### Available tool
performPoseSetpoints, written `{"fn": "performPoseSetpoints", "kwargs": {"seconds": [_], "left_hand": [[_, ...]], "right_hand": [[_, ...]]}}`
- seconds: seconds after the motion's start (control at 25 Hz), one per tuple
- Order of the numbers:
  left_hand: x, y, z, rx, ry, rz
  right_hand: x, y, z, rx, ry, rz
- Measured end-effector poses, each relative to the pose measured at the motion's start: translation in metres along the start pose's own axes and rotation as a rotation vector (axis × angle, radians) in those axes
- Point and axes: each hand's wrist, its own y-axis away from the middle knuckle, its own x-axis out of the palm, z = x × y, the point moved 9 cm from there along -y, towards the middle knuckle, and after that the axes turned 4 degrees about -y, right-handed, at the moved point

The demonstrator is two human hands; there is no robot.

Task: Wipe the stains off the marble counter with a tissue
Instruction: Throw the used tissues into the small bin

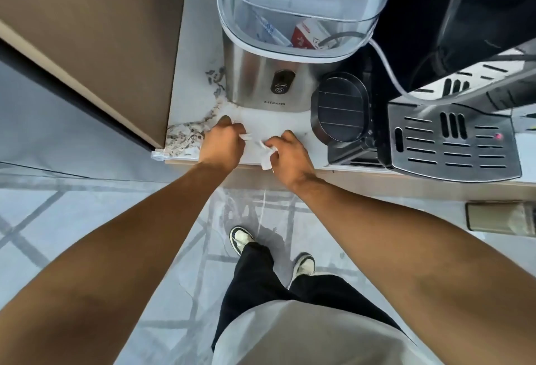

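Note:
A crumpled white tissue [265, 155] is held between both hands just above the front edge of the pale marble counter [269, 119]. My left hand [223, 144] pinches its left end and my right hand [288, 154] grips the bunched right part, which hangs down over the edge. Dark speckled marks [187, 135] cover the counter's front left corner, left of my left hand, and run back toward the steel appliance. The tissue is apart from those marks.
A steel appliance [269, 80] with a clear lid stands just behind my hands. A black coffee machine with a slotted drip tray [452, 138] fills the counter to the right. A brown cabinet side [95, 31] bounds the left. Below are grey floor tiles and my shoes.

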Motion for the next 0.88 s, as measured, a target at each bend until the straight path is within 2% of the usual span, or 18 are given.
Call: {"fn": "performPoseSetpoints", "kwargs": {"seconds": [0.32, 0.52, 0.68, 0.8, 0.88], "left_hand": [[0.001, 0.066, -0.026, -0.08, 0.073, -0.002], [0.031, 0.108, -0.086, -0.077, 0.053, 0.03], [0.073, 0.14, -0.167, -0.032, 0.047, 0.129], [0.113, 0.162, -0.249, 0.086, 0.006, 0.215], [0.139, 0.175, -0.303, 0.198, -0.051, 0.258]], "right_hand": [[-0.024, 0.051, -0.027, 0.01, -0.092, -0.062], [-0.043, 0.107, -0.096, 0.102, -0.177, -0.076], [-0.064, 0.175, -0.192, 0.279, -0.272, -0.115], [-0.086, 0.233, -0.264, 0.368, -0.308, -0.137], [-0.104, 0.271, -0.307, 0.447, -0.369, -0.217]]}}
